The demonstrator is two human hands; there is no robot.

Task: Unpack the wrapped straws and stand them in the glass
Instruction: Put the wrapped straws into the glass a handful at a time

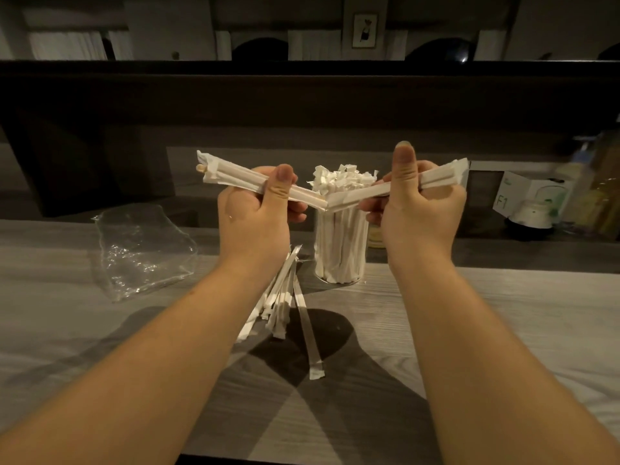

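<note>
Head view shows the left hand (260, 209) and right hand (416, 206) each squeezing a bunch of white paper-wrapped straws (235, 181) above the clear glass (340, 243) (already packed full). The bunches slant up and outward, like a V. Loose fingers could let straws slip onto the grey wooden table (503, 313).
</note>
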